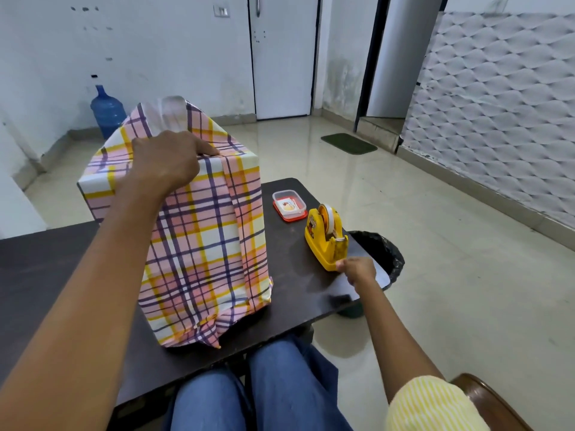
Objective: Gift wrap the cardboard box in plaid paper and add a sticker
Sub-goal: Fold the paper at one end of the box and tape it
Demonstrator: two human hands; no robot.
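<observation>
A tall box covered in pink, yellow and purple plaid paper stands on a dark table. My left hand presses flat on its top edge, pinning the overlapping paper seam. The paper's far end sticks up loose behind the hand. My right hand pinches at the near end of a yellow tape dispenser, fingers closed, seemingly on the tape end. A small clear tub with a red base holds a sticker and sits beyond the dispenser.
A bin lined with a black bag stands just off the table's right edge. A blue water jug stands by the far wall. A green mat lies on the tiled floor. My knees are under the table's near edge.
</observation>
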